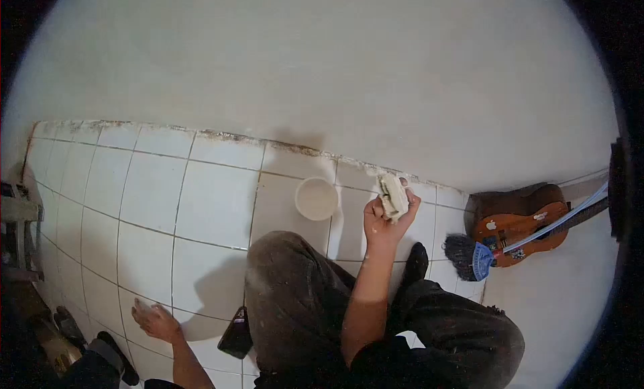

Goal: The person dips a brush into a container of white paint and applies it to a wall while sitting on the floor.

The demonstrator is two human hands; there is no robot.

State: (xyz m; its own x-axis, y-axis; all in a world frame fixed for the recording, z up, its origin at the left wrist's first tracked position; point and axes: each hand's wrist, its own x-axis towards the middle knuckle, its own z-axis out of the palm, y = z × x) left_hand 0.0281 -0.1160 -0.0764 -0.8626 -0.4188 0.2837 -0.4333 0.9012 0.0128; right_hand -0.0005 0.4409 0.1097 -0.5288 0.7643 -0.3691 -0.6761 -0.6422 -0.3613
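Note:
My right hand (392, 211) is raised over the tiles near the wall's foot, its fingers closed round a thick cream-coloured block (394, 198) with a dark streak along one side. Whether this is a sponge or a coated tool I cannot tell. Pale smears mark the hand and wrist. To its left, a round pale tub (316, 199) with beige contents stands on the floor. My left hand (155, 320) is low at the left over the white tiles, fingers spread, holding nothing. Between that hand and my bent knee lies a dark phone (235, 335).
A grey wall (322, 73) rises ahead, its bottom edge stained and flaking. At the right, a brown guitar (523, 228) with stickers leans by a broom (473, 258) with black bristles. A dark rack (20, 221) and a dark-shod foot (117, 357) are at the left.

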